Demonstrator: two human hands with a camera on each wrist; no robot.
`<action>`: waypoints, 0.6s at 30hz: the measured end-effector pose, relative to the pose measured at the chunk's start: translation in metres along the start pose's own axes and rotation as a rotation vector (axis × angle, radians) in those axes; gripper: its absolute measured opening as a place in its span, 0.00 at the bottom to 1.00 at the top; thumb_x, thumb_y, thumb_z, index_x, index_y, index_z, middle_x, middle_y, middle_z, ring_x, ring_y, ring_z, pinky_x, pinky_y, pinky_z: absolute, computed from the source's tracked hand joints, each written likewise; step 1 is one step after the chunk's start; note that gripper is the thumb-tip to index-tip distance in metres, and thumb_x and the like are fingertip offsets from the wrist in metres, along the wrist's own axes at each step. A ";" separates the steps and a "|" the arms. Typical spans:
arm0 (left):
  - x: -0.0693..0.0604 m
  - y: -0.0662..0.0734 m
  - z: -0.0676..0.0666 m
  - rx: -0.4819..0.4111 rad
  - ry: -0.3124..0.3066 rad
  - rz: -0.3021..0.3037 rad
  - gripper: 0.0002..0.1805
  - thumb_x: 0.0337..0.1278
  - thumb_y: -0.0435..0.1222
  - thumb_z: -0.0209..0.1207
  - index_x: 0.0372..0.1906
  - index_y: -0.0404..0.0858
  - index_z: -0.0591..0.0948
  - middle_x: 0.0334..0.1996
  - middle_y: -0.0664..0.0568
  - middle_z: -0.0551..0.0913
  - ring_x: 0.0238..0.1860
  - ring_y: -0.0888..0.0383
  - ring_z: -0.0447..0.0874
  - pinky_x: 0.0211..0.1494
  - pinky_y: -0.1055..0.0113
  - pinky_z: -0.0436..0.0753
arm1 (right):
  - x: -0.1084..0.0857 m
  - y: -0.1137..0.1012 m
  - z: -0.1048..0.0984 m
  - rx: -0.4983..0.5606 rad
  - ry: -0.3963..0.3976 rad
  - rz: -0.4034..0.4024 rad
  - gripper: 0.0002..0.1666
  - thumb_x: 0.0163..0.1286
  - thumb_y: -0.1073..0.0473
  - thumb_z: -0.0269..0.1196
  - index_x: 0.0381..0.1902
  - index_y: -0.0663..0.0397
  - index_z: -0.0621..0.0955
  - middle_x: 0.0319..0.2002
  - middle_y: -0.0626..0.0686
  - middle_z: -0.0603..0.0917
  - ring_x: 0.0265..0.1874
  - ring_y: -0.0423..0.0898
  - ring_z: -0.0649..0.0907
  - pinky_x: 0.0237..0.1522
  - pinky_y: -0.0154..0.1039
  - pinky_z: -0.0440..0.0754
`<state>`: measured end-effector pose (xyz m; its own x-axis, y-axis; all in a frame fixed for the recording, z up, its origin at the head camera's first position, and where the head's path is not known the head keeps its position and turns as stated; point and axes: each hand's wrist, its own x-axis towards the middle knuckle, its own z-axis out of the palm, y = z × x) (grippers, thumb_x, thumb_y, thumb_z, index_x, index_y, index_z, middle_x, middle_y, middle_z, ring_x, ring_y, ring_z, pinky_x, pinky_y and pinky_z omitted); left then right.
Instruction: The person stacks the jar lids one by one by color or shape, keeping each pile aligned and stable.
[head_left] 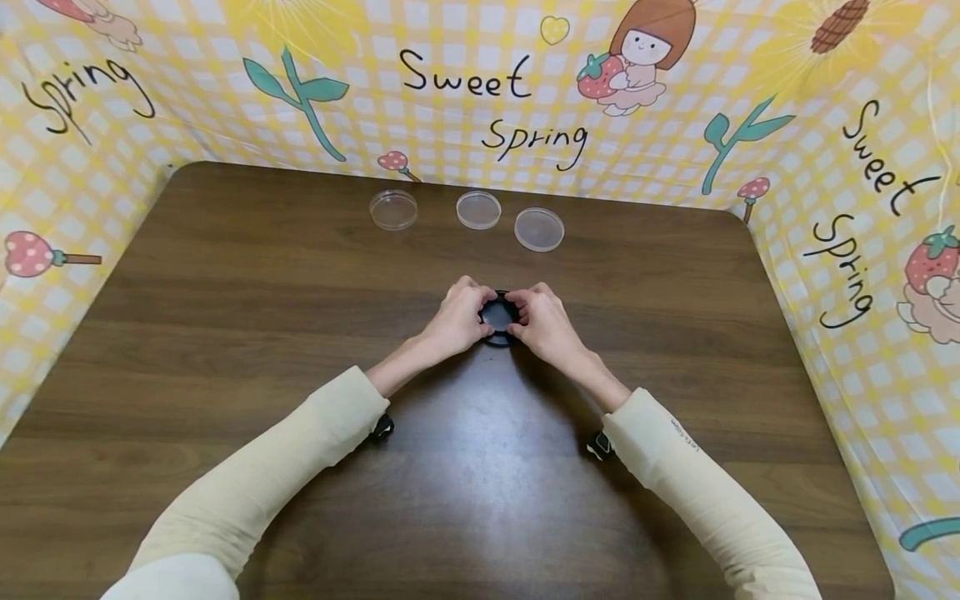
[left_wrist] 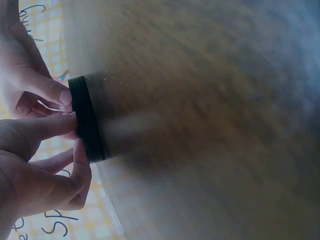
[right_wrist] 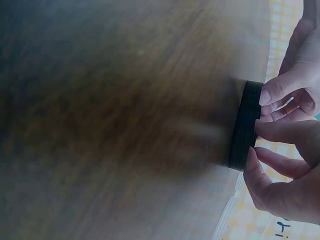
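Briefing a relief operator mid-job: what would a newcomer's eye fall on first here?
The yellow checked "Sweet Spring" backdrop along the table's far edge and both sides. Then, centrally, the left hand and right hand, holding a low, round black object from either side. Beyond it, three clear petri dishes near the far edge.

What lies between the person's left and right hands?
A round black object lies between the left hand and the right hand, with fingers of both hands touching it. The head view shows this from above.
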<state>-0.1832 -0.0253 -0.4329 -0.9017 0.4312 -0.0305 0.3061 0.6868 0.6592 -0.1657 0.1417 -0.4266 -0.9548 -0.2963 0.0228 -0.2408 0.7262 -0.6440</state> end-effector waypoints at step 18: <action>-0.002 0.001 -0.004 -0.057 -0.027 -0.023 0.29 0.48 0.28 0.69 0.58 0.26 0.76 0.48 0.38 0.73 0.47 0.48 0.75 0.53 0.62 0.75 | -0.001 0.005 -0.006 0.075 -0.019 0.002 0.28 0.54 0.74 0.68 0.55 0.69 0.79 0.45 0.65 0.76 0.40 0.54 0.84 0.45 0.40 0.81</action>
<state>-0.1824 -0.0275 -0.4294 -0.8996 0.4317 -0.0655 0.2670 0.6625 0.6999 -0.1673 0.1488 -0.4253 -0.9517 -0.3070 0.0069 -0.2240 0.6786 -0.6995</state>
